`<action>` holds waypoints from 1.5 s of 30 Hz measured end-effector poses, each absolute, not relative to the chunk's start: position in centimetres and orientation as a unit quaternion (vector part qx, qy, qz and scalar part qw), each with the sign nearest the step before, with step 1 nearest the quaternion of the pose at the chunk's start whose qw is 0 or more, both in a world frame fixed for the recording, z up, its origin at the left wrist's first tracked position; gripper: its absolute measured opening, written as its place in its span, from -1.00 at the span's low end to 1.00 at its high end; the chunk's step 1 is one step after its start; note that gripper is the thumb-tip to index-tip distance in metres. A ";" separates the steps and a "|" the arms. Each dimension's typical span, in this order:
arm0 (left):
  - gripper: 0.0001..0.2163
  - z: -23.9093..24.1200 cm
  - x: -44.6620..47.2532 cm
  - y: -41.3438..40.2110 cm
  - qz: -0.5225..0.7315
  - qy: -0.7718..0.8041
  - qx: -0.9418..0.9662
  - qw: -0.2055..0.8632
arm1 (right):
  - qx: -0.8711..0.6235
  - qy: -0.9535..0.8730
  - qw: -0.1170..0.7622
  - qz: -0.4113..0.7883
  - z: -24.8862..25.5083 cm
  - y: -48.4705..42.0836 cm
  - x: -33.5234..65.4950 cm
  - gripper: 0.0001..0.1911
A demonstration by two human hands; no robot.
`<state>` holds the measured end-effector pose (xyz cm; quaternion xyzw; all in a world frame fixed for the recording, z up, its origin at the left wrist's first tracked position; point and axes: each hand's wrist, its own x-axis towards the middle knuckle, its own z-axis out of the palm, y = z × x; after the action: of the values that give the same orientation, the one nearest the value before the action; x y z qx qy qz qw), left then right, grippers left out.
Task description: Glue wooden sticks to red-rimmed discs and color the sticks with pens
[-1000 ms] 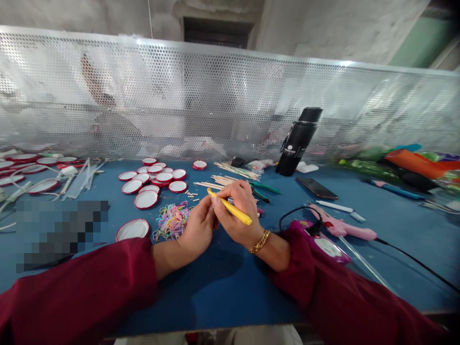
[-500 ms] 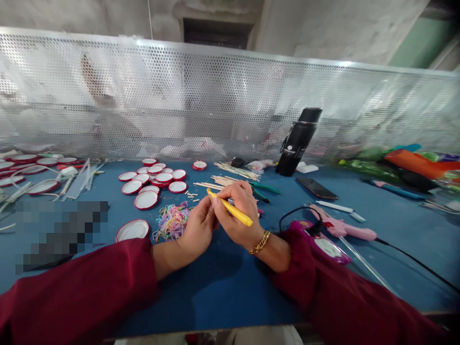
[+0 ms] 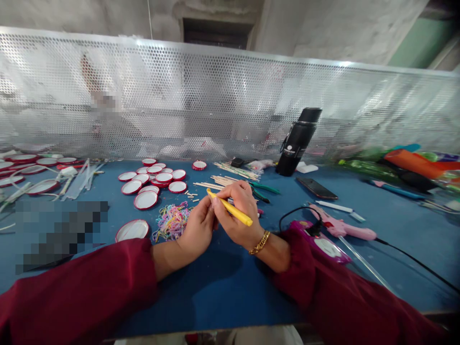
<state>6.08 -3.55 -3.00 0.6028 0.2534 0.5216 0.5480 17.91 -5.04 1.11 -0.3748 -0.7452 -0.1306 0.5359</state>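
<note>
My right hand [image 3: 235, 215] is closed round a yellow pen-like tool [image 3: 230, 207], its tip pointing up and left. My left hand [image 3: 197, 227] is closed in a pinch right against the right hand, under the tool; what it pinches is hidden. Both hands hover over the blue table [image 3: 223, 282] at its centre. A heap of coloured rubber bands [image 3: 171, 220] lies just left of my left hand. Thin wooden sticks [image 3: 219, 181] lie just behind the hands.
Red-rimmed white lids [image 3: 153, 181] lie at the back left, one lid [image 3: 132, 230] nearer. A pink glue gun [image 3: 341, 225] with a black cable, a phone [image 3: 316, 188], green pliers [image 3: 264, 189] and a black flask [image 3: 298, 141] sit to the right. A perforated metal screen [image 3: 230, 100] closes the back.
</note>
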 end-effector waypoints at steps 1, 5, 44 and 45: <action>-0.75 -3.0 6.1 -3.6 0.522 0.251 0.602 0.550 | -0.375 -0.746 0.535 -0.130 1.1 -5.0 17.9 -0.91; -0.75 -3.0 6.1 -3.6 0.519 0.264 0.600 0.549 | -0.393 -0.739 0.529 -0.137 1.1 -5.0 18.0 -0.93; -0.72 -2.8 6.1 -3.7 0.511 0.262 0.607 0.549 | -0.395 -0.739 0.530 -0.127 1.1 -4.9 18.0 -0.93; -0.72 -2.8 6.1 -3.7 0.510 0.268 0.607 0.547 | -0.396 -0.738 0.530 -0.131 1.2 -4.9 18.0 -0.93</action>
<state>6.14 -3.67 -2.82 0.6073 0.2676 0.5104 0.5469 17.99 -4.90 1.17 -0.3964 -0.7378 -0.1308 0.5305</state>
